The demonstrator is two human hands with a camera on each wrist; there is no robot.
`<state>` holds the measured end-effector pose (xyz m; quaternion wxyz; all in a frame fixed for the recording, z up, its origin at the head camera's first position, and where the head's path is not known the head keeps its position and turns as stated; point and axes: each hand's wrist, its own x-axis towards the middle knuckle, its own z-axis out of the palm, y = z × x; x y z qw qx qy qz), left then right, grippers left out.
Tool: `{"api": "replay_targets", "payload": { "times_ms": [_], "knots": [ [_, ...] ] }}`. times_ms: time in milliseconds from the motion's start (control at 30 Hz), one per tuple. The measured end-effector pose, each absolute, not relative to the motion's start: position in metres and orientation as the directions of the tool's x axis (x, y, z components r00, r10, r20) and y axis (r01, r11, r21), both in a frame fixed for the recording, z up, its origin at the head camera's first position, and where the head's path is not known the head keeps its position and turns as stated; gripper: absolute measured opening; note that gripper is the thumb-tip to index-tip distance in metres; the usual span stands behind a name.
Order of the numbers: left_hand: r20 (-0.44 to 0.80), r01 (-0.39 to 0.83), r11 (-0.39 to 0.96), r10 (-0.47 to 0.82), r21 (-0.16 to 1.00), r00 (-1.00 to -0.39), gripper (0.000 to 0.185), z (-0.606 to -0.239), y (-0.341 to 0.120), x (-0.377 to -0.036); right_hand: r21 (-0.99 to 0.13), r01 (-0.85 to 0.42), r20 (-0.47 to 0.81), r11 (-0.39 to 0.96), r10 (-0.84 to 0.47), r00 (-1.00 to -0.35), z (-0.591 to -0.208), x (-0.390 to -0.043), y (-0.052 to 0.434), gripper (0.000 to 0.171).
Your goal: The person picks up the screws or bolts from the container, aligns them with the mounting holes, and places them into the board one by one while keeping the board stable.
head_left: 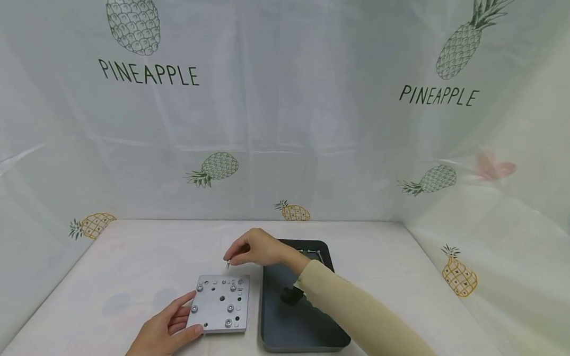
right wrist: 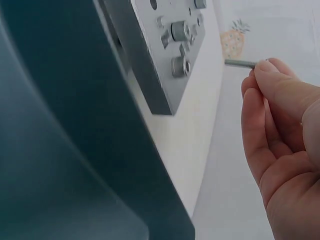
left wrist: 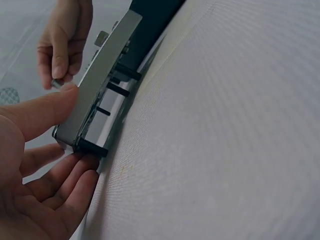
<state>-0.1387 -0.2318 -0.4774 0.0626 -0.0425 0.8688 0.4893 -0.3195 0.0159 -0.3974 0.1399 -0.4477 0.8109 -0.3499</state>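
A square metal plate (head_left: 212, 313) with drilled holes lies in front of me, several socket-head screws (right wrist: 181, 66) seated in it. My left hand (head_left: 160, 332) grips its left side, thumb at the near corner and fingers along the edge. In the left wrist view dark threaded shanks (left wrist: 118, 90) stick out below the plate's underside. Just beyond the plate's far edge, my right hand (head_left: 256, 246) pinches a small screw (right wrist: 240, 63) between thumb and fingertips. In the head view this screw points downward, apart from the plate; its head is hidden by the fingers.
A dark grey tray (head_left: 282, 329) stands right of the plate, with the right sleeve (head_left: 362, 307) crossing over it. Several loose screws (head_left: 319, 255) lie near the tray's far end. A black object (head_left: 290, 295) in it is partly covered by the sleeve. A pineapple-print sheet (head_left: 282, 119) hangs behind.
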Motion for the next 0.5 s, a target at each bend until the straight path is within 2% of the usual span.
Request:
{"api": "replay_targets", "payload": {
  "times_ms": [500],
  "knots": [
    [-0.152,-0.131,0.511,0.000,0.850,-0.988,0.091,-0.477,-0.233,-0.139,-0.649,-0.678,0.085,0.345,-0.853,-0.515,-0.403,-0.315,-0.019,0.017]
  ]
}}
